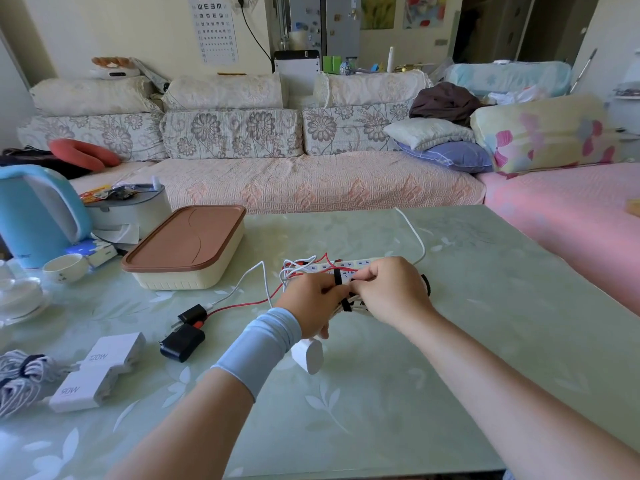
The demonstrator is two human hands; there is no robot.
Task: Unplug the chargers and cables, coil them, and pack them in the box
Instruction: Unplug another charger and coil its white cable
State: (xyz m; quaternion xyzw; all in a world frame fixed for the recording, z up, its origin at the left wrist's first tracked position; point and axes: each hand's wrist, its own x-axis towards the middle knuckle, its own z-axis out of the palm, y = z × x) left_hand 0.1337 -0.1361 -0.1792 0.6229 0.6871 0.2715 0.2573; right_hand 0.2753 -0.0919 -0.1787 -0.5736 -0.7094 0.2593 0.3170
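Seen from the head camera, two bare forearms reach over a pale green desk (450,323). The left hand (311,301) and right hand (389,292) meet at the desk's middle, fingers of both curled and pinching a coiled white cable (360,307) with a black strap (346,305) around it. A white charger (309,356) lies just below the left hand. A white power strip (341,265) sits just behind the hands, with a red cable (242,306) trailing left to two black chargers (183,342). Further left lie two white chargers (116,349) marked 120W and 90W, beside a bundled braided cable (19,379). The cream box (194,279), closed by a brown lid (187,237), stands behind them to the left.
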